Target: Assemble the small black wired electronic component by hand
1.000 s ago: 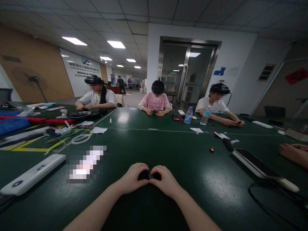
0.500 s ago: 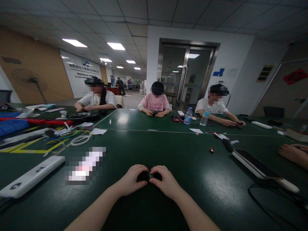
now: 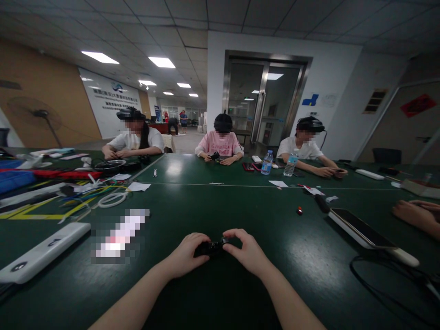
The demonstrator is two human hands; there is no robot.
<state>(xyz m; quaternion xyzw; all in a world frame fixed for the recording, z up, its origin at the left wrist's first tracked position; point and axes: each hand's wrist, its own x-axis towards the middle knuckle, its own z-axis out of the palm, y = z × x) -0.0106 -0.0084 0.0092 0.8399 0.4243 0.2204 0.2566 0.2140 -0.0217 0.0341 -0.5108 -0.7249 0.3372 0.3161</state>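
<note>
My left hand (image 3: 188, 255) is closed on a small black object (image 3: 212, 247), low over the table in front of me. Its kind is too dark to make out, and the fingers hide its left end. On the other side, thumb and forefinger of my right hand (image 3: 246, 249) pinch a small dark piece with a greyish shine (image 3: 224, 241) at the object's right end. Whether this piece is joined to the black object or apart from it, I cannot tell.
A white power strip (image 3: 44, 252) and a blurred-out bright rectangle (image 3: 122, 233) lie left. Rightward are a small red item (image 3: 299, 210), a phone (image 3: 360, 229) and a black cable (image 3: 364, 284). Several people sit around the green table (image 3: 192, 206), two bottles (image 3: 267, 163) before them.
My right hand has moved slightly right and up, with the small shiny piece in its fingertips. More of the black object shows between my hands. The view has shifted slightly.
</note>
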